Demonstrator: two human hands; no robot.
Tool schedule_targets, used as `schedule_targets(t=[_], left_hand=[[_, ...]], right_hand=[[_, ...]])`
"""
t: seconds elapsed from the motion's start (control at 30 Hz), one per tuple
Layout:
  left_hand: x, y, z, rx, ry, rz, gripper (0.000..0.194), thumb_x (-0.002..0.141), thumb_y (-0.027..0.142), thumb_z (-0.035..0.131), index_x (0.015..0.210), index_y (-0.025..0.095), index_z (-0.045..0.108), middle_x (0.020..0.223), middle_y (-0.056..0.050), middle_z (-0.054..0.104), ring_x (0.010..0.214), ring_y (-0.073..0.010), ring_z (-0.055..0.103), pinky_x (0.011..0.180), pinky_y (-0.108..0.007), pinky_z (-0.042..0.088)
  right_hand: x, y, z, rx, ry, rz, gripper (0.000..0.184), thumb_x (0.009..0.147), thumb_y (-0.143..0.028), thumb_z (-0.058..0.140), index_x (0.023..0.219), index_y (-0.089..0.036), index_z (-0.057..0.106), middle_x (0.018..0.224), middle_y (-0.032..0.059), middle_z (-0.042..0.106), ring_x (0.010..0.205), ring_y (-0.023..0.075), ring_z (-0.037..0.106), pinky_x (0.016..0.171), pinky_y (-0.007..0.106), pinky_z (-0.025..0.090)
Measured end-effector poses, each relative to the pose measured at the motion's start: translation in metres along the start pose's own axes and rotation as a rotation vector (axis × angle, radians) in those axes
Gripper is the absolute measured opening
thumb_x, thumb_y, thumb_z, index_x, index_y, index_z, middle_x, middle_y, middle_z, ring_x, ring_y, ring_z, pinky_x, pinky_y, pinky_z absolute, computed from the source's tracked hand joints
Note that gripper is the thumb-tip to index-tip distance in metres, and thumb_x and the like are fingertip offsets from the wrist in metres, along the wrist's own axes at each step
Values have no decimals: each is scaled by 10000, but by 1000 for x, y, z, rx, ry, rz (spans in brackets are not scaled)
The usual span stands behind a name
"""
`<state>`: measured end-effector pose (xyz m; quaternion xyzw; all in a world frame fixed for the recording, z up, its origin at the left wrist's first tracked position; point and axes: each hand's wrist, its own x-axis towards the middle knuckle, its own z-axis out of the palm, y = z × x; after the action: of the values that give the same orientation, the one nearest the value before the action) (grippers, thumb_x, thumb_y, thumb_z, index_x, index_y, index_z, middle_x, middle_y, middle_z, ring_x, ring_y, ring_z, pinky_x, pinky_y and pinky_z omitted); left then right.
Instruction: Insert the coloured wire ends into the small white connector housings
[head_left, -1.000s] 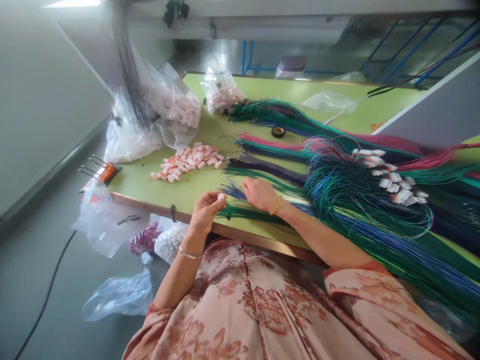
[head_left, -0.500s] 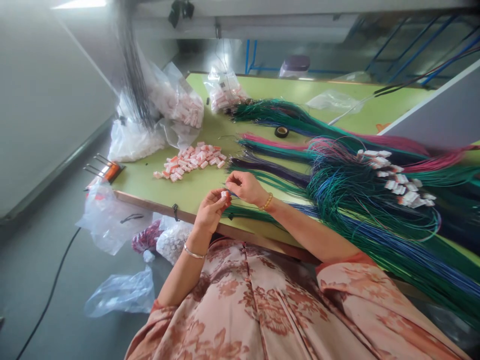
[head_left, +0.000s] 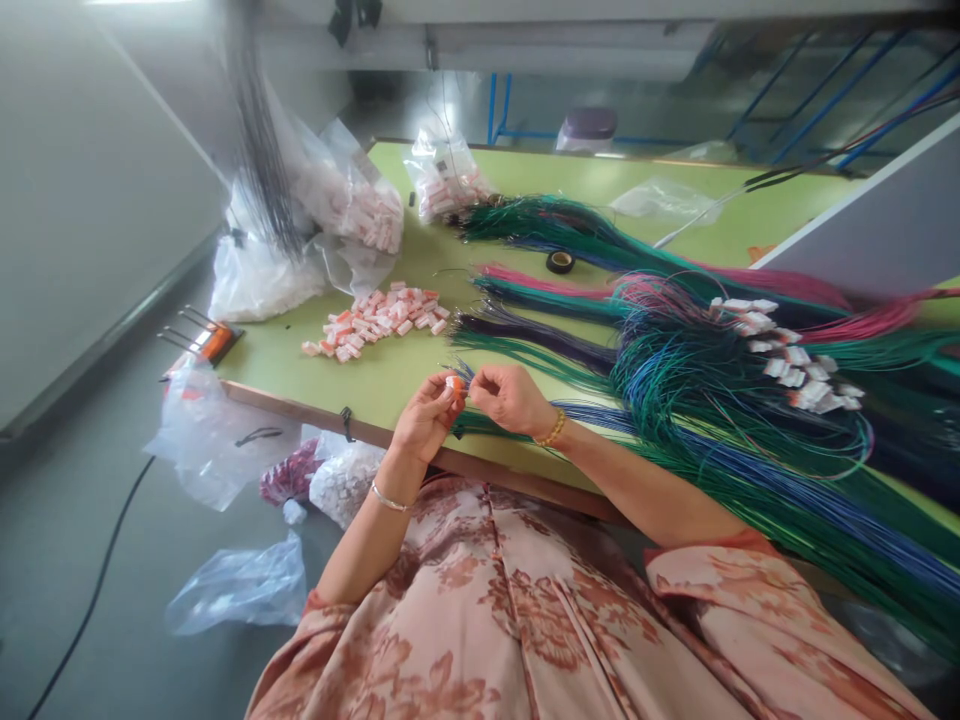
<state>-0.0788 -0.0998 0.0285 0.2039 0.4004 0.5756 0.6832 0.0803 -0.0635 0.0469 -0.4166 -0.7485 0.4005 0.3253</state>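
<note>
My left hand [head_left: 424, 418] pinches a small white and orange connector [head_left: 454, 383] just above the near edge of the green table [head_left: 390, 380]. My right hand [head_left: 510, 398] is closed on a thin wire whose end meets the connector; the two hands touch at the fingertips. The wire comes from the blue bundle [head_left: 675, 440] lying under my right wrist. Green, purple and pink wire bundles [head_left: 570, 300] fan out to the right. A loose pile of the same connectors [head_left: 379, 318] lies to the left of my hands.
Clear bags of connectors [head_left: 352, 210] stand at the back left. A roll of black tape [head_left: 559, 262] sits mid-table. Finished wires with white connectors [head_left: 787, 365] lie at right. An orange-handled tool [head_left: 206, 342] rests at the table's left corner. Plastic bags [head_left: 225, 590] lie on the floor.
My right hand left the blue wire bundle, lifted a wire and came to the connector in my left hand. My left hand stayed near the table edge, rising slightly.
</note>
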Motion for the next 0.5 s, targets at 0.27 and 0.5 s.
schedule_targets(t=[0.27,0.5], left_hand=[[1,-2,-2,35,-1,15,340,586,213,863,871,173,681,841,-21,670,697,-89,604,656,-206,504],[0,-3,-3,132,58,105,414,515,269,906,849,158,687,789,-26,709,683,-104,631,660,-230,505]], right_hand=[[0,-1,1,-10,-5,13,223,762,-345,553,651,-155,588,555,-10,546,525,86,394,517,222,292],[0,4,4,94,-38,30,218,755,-350,549,658,-156,572,546,-27,506,516,80,378,509,217,305]])
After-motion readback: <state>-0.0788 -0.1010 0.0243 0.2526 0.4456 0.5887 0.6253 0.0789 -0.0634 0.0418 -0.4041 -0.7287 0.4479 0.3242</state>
